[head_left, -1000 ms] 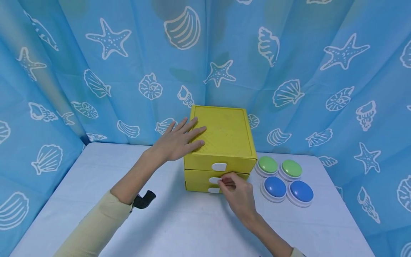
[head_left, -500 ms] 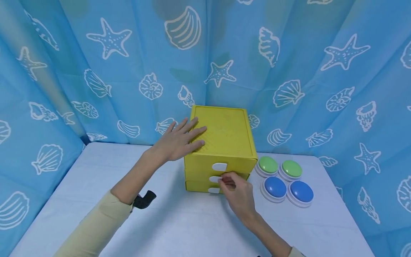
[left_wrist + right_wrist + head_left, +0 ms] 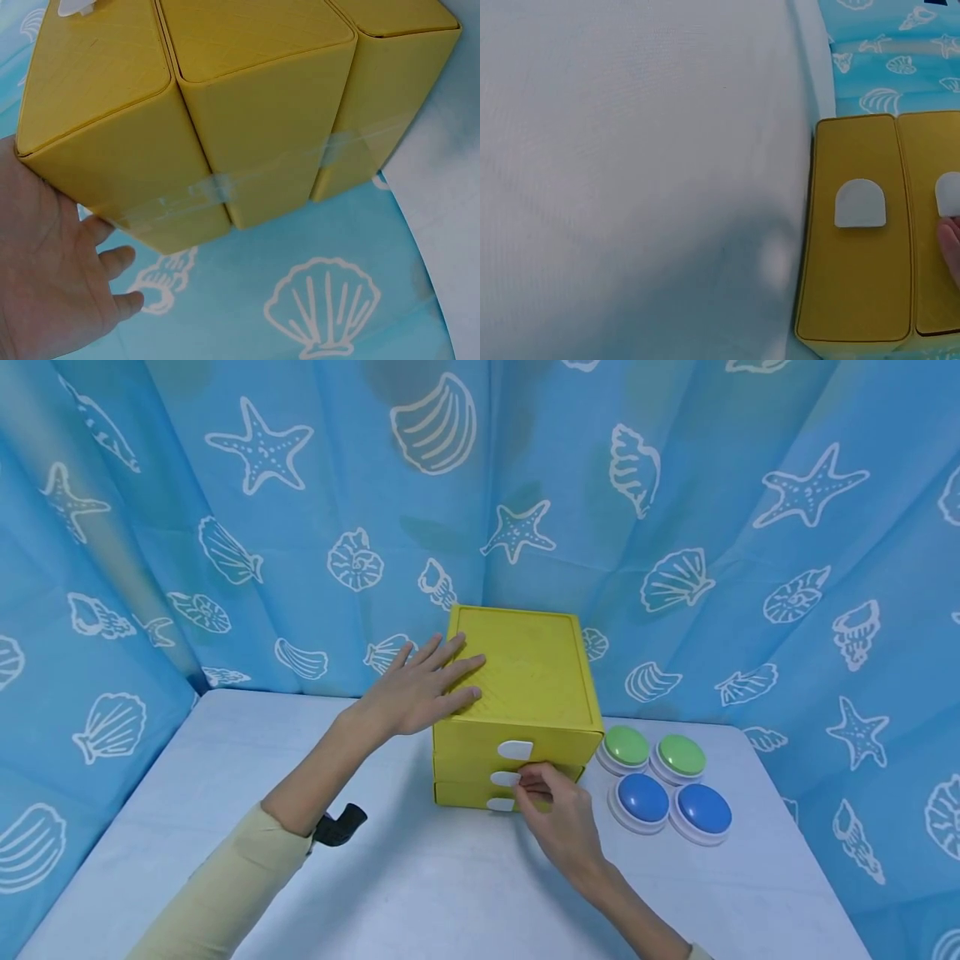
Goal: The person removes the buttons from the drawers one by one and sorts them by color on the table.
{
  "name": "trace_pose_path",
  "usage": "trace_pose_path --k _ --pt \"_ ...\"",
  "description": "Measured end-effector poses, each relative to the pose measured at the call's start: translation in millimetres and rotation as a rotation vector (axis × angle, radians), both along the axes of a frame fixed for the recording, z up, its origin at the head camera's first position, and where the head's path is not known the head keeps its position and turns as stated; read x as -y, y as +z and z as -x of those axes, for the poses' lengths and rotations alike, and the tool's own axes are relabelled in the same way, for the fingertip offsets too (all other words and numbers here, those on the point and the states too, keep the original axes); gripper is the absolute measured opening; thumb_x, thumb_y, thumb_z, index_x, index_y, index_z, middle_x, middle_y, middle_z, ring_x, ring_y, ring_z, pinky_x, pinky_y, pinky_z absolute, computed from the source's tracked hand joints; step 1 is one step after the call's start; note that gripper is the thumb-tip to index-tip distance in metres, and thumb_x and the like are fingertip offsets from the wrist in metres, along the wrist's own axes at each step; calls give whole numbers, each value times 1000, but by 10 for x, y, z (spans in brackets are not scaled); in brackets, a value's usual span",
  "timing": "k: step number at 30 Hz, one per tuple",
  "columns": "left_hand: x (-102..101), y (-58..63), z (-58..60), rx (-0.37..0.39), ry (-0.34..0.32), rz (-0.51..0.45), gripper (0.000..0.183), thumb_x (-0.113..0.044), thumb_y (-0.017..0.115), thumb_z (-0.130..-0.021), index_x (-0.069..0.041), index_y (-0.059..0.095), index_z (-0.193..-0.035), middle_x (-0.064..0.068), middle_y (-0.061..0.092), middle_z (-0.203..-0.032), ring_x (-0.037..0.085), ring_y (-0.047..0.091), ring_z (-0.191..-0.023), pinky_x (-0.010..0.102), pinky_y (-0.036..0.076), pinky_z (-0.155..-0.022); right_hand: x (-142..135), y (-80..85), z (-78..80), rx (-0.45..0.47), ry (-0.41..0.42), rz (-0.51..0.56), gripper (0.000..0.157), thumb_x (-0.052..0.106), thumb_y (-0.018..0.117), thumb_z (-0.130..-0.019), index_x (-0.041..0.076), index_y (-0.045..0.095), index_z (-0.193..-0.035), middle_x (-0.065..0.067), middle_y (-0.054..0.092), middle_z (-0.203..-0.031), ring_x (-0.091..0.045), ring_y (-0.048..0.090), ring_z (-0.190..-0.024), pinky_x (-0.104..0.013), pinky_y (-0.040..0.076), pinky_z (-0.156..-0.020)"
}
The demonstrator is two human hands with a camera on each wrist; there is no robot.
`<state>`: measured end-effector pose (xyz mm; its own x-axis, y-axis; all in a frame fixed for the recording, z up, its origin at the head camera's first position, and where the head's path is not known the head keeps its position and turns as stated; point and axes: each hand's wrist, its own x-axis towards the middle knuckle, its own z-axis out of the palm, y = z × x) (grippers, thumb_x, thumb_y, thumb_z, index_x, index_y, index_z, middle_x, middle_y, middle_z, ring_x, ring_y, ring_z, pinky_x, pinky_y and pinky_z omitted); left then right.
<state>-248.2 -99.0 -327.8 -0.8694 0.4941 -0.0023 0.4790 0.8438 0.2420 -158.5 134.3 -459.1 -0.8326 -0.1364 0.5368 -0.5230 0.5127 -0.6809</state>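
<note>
A yellow three-drawer box [image 3: 525, 668] stands upright on the table, with white tab handles on its drawer fronts. My left hand [image 3: 411, 689] rests with spread fingers on the left edge of its top; in the left wrist view the hand [image 3: 56, 270] lies along the box's side. My right hand [image 3: 557, 810] pinches the middle drawer's white handle [image 3: 505, 778] at its right edge. In the right wrist view only fingertips [image 3: 951, 244] show, right at that handle [image 3: 949, 195]. Above and below it sit the top handle [image 3: 515, 749] and the bottom handle [image 3: 500, 805].
Two green round push buttons [image 3: 627, 747] and two blue ones [image 3: 642, 797] stand right of the box on the white-covered table [image 3: 405, 893]. A blue curtain [image 3: 555, 460] with shell prints hangs close behind. Clear tape [image 3: 217, 186] runs across the box's side.
Both hands keep their places on the box and the middle handle. The dark seam under the top drawer shows less than a second ago. The head view has shifted slightly.
</note>
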Motion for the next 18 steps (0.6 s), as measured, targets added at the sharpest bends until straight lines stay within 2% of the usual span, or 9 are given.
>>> trace_pose_path --k 8,11,18 --pt "-9 -13 9 -9 2 -5 64 -60 28 -104 -28 28 -160 3 8 -167 29 1 -152 57 1 -118 -114 93 -60 90 35 -123 23 2 75 -88 5 69 -110 -3 71 -103 -11 69 -90 -24 56 -77" --pt "-13 -29 9 -22 6 -17 63 -59 29 -104 -28 29 -159 4 9 -166 29 2 -152 58 1 -117 -193 121 -88 91 28 -183 29 3 77 -87 6 70 -114 -2 71 -107 -13 69 -93 -26 57 -78" --pt "62 4 0 -165 23 -66 57 -51 36 -106 -22 40 -156 9 24 -163 30 13 -151 57 7 -118 -490 257 -154 56 -27 -303 29 6 78 -86 10 71 -114 0 70 -109 -15 66 -96 -35 57 -81"
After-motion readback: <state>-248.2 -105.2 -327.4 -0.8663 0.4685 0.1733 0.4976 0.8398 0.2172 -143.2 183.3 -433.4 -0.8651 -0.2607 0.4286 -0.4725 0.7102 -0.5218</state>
